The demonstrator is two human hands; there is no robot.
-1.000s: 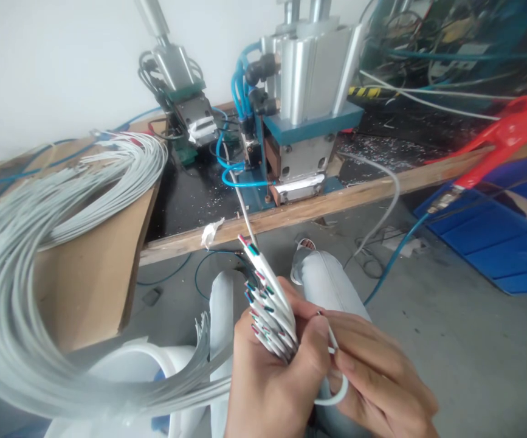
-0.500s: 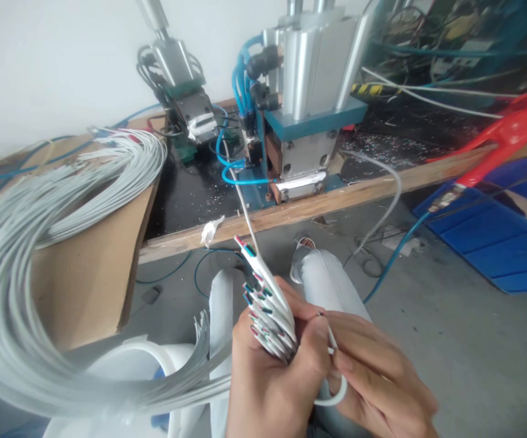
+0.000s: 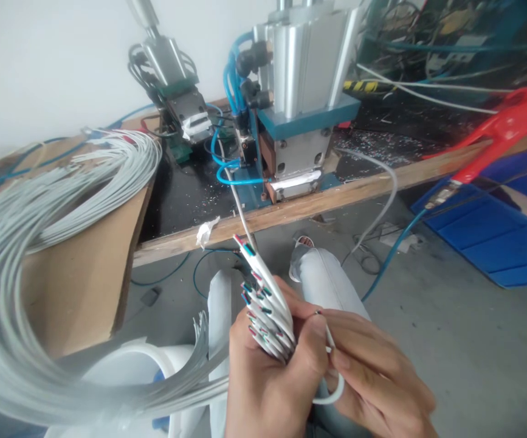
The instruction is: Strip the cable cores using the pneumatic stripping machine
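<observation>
We saw the left hand (image 3: pixel 267 383) closed tight round a bundle of white cables (image 3: pixel 267 310), low in the middle of the view, above the person's knees (image 3: pixel 322 274). The cable ends (image 3: pixel 251 286) stuck up out of the fist, stripped, showing red, green and blue inner cores; one end stood higher than the rest. The right hand (image 3: pixel 377 377) lay just beside the left, touching it, fingers curled; thumb and forefinger pinched a single white cable (image 3: pixel 331 359) that looped down under the hand. From the fist the bundle ran left and swept up in a big grey-white loop (image 3: pixel 26 243), lying over a cardboard sheet (image 3: pixel 85 286).

Behind, on a wooden-edged bench (image 3: pixel 336 198), stood a pneumatic press (image 3: pixel 297 103) with blue air hoses (image 3: pixel 231 79), and a smaller machine head (image 3: pixel 176 91) to its left. A red clamp (image 3: pixel 504 134) and a blue crate (image 3: pixel 500 237) sat at right. A white bucket rim (image 3: pixel 149 356) showed at bottom left. The floor was grey concrete (image 3: pixel 450 340).
</observation>
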